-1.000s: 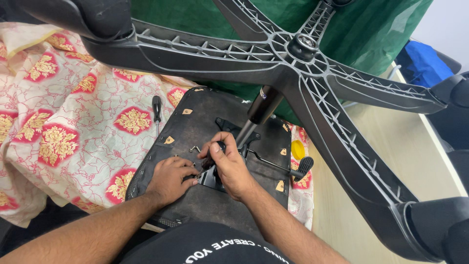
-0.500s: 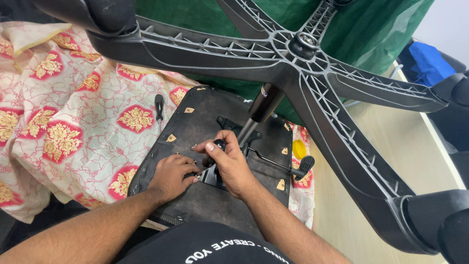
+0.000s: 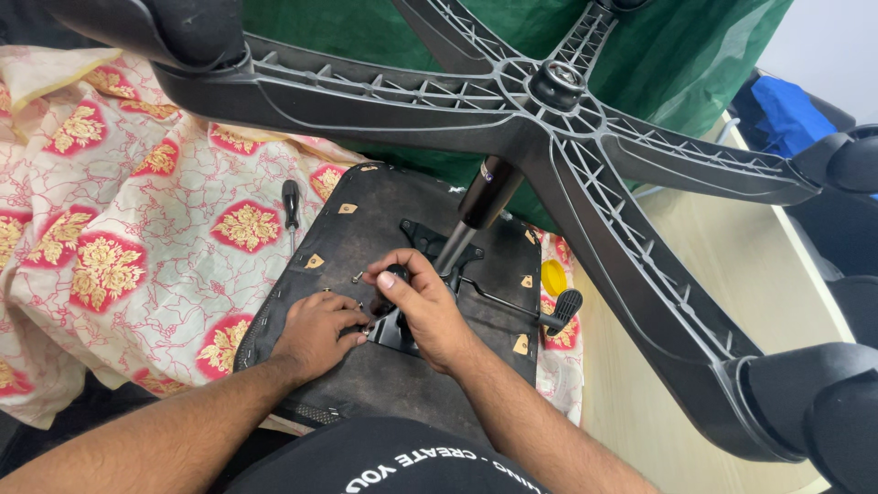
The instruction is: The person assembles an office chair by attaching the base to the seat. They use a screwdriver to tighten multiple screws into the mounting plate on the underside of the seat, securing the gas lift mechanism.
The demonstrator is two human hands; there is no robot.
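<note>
From the head view we see an upturned office chair, its black seat underside (image 3: 366,238) lying on the floral cloth (image 3: 137,238) with the star base (image 3: 549,119) looming above. Our left hand (image 3: 315,334) pinches a small screw at the metal seat plate (image 3: 416,274), fingers curled. Our right hand (image 3: 425,306) presses down on a black knob just beside it, fingers closed round it; a screwdriver (image 3: 291,203) lies far left on the cloth.

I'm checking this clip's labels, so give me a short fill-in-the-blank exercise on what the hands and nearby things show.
1. Both hands, left hand and right hand, rest on the ____ underside of the seat.
2. The chair base has arms shaped like a ____.
3. The screwdriver lies on the ____ cloth.

Missing words: black; star; floral
</note>
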